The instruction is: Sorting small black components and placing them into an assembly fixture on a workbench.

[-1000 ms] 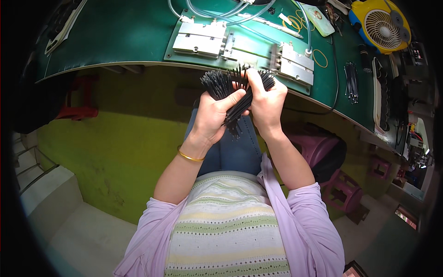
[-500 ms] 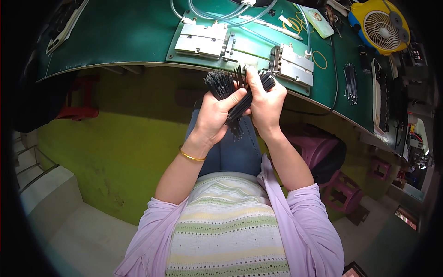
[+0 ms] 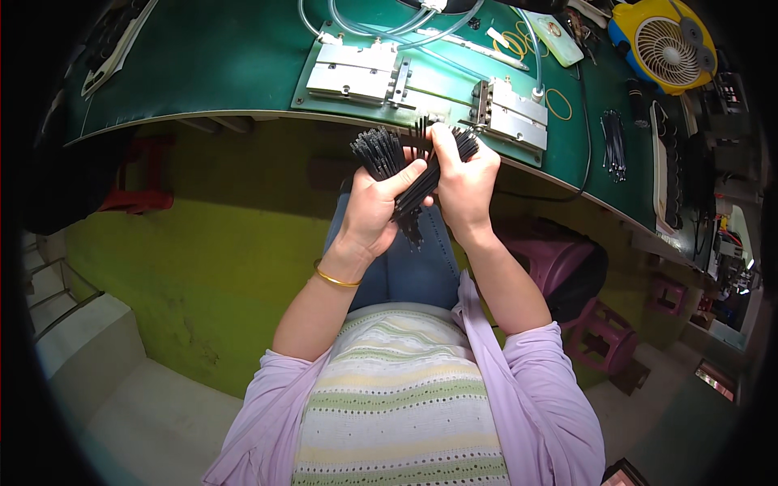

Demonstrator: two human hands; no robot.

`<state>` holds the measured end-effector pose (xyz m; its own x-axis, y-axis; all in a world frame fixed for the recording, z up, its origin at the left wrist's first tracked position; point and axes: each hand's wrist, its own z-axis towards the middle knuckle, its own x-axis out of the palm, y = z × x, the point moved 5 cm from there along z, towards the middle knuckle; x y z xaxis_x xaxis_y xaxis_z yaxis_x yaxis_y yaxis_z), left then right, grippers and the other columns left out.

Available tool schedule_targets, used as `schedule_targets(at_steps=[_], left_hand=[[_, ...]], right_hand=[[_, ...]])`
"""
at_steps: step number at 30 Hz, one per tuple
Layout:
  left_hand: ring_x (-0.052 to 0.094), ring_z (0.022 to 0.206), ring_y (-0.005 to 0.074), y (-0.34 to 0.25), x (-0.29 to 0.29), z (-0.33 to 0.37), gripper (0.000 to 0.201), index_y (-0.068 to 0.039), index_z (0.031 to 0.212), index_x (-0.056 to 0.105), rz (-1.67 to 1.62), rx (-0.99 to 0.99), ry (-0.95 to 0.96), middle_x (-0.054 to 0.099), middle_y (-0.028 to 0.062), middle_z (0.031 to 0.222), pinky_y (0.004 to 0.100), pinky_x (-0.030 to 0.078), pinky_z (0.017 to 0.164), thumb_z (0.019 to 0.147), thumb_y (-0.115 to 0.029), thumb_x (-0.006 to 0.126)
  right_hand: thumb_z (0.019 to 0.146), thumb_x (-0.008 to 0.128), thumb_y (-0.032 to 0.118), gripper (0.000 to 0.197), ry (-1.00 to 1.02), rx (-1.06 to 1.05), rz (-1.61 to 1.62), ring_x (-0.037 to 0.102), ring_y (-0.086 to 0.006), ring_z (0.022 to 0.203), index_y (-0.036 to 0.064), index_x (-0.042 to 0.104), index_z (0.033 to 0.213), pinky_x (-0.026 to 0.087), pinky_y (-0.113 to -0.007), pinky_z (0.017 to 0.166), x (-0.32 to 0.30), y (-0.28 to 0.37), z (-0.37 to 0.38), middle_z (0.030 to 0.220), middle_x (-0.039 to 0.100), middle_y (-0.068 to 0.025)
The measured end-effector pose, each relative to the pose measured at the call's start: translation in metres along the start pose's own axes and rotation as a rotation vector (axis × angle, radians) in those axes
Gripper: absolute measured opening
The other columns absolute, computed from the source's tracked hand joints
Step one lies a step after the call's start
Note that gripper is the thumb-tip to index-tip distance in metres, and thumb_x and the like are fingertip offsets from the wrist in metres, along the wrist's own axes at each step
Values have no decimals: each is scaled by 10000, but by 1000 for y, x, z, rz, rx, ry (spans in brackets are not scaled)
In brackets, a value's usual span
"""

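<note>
Just in front of the table edge, my left hand point(image 3: 371, 209) is closed round a thick bundle of thin black rods or cable pieces point(image 3: 378, 151), thumb across the front. My right hand point(image 3: 468, 182) grips a second bunch of the same black pieces point(image 3: 418, 193), which slants down to the left against the first. Between the two hands a few pieces stand up apart from the rest. Their lower ends hang below my left hand. Behind them on the table is a metal fixture with a left block point(image 3: 353, 73) and a right block point(image 3: 519, 121).
Clear air hoses point(image 3: 356, 28) run to the fixture on the green table point(image 3: 203, 65). To the right lie rubber bands point(image 3: 559, 104), another black bundle point(image 3: 614, 146) and a yellow-blue fan point(image 3: 668, 49). Purple stools point(image 3: 559, 251) stand at the right, a red stool point(image 3: 150, 186) at the left.
Both hands and the black bundles have shifted very slightly to the left. My left hand's bunch has spread a little; both grips stay closed.
</note>
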<state>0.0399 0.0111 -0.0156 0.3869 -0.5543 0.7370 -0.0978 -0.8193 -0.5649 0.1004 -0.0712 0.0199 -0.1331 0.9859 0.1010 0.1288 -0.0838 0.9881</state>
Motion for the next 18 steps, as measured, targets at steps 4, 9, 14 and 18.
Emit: schedule_targets(at_steps=[4,9,14,18], left_hand=[[576,602,121,-1,0,2,108,4,887,560,34,13,1,590,67,772,232,499,528,796,-51,575],[584,611,130,0,-2,3,118,14,895,556,39,9,0,592,71,776,240,512,545,796,-47,572],[593,620,135,0,0,4,128,18,904,549,32,0,5,591,74,777,249,523,558,795,-45,571],[596,620,138,0,2,5,117,16,898,546,-8,-37,32,591,78,768,254,527,555,798,-43,563]], right_hand=[[797,567,108,191,-7,-38,-4,490,-64,370,-40,602,681,341,-199,298,0,1,4,540,576,-52],[796,570,107,194,22,-47,25,501,-68,386,-40,602,674,358,-197,319,0,-2,6,543,577,-51],[803,571,99,167,44,37,42,535,-69,496,-31,594,702,406,-190,440,0,-3,6,624,594,-42],[799,579,100,168,24,29,67,543,-75,490,-33,598,697,409,-193,425,-2,-8,8,611,592,-43]])
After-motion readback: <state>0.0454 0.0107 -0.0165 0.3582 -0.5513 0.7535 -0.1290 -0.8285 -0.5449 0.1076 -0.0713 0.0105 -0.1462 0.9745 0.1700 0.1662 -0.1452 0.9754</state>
